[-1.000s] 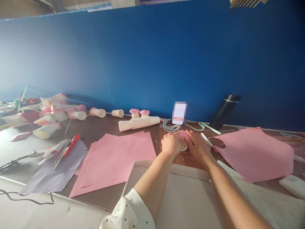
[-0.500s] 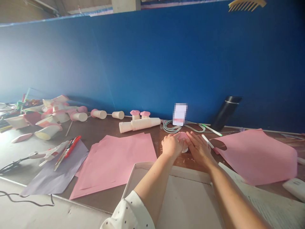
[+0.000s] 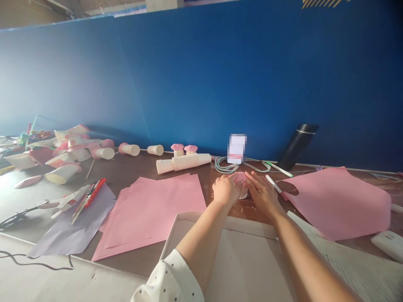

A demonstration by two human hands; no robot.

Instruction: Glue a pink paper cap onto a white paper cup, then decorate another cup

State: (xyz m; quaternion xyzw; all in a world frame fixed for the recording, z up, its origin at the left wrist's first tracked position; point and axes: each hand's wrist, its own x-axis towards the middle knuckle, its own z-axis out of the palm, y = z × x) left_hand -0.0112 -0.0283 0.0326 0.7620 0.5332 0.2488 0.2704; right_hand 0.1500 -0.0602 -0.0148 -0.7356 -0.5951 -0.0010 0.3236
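fingers curled on the left hand point(image 3: 227, 189) and nearly straight on the right hand point(image 3: 263, 193), whether pinching i cannot tell, flank the pink cap point(image 3: 240, 178) equally closely, between them atop a seemingly upright white cup point(image 3: 243, 194).

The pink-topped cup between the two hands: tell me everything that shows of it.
The pink-topped cup shows two parts: a pink cap, seemingly paper, above a short, smooth, off-white body. It looks upright on the brown tabletop, just beyond the pale box. The left hand and right hand close in from either side, fingers on the cap, hiding much of it. Whether the cap is fastened cannot be seen.
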